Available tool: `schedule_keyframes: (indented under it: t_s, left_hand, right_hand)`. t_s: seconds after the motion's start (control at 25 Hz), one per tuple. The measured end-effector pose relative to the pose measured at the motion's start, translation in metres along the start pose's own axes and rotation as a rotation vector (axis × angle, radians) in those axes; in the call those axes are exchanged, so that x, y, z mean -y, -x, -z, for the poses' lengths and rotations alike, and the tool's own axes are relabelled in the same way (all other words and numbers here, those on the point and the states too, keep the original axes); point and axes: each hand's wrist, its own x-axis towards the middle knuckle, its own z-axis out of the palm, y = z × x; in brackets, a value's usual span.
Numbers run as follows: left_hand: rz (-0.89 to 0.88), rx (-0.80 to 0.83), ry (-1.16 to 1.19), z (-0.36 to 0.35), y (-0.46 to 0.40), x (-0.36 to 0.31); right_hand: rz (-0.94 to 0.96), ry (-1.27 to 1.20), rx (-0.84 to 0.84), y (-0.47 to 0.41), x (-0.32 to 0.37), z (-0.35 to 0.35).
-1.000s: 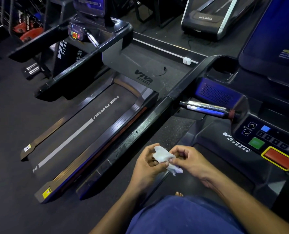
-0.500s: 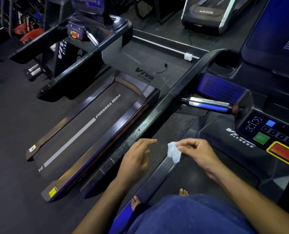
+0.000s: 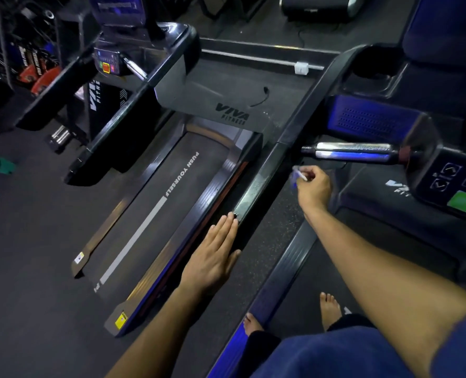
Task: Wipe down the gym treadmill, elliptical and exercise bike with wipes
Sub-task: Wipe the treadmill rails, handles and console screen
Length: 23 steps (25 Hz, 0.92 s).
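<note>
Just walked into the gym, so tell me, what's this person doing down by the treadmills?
A person standing on a treadmill is cleaning it. The right hand pinches a small wipe next to the black side handrail, just below the chrome grip bar. The left hand lies flat, fingers straight, against the lower end of that handrail. A second treadmill stands alongside.

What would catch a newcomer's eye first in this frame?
Probably the two bare arms reaching in from the bottom edge: the left hand lies flat with straight fingers at the near end of the black handrail, and the right hand pinches a small wipe beside that rail. Next comes the chrome grip bar jutting left from the console at right, above the right hand.
</note>
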Motion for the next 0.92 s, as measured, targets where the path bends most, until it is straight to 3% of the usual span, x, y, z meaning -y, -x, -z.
schedule_keyframes:
  t_s: [0.16,0.52,0.68,0.92]
  left_hand:
    - [-0.009,-0.052,0.031,-0.001,0.001,0.0]
    - [-0.026,-0.077,0.081,-0.004,-0.001,0.005]
    - [0.001,-0.088,0.098,-0.003,0.0,0.003]
    - [0.023,-0.063,0.112,0.0,0.0,0.002]
  right_hand:
    - [-0.177,-0.213,-0.016,0.005,-0.004,-0.035]
    - [-0.184,-0.324,0.015,-0.007,-0.02,-0.033]
    - [-0.162,-0.224,0.022,0.039,-0.023,-0.036]
    - [-0.064,-0.111,0.233,0.119,-0.033,-0.03]
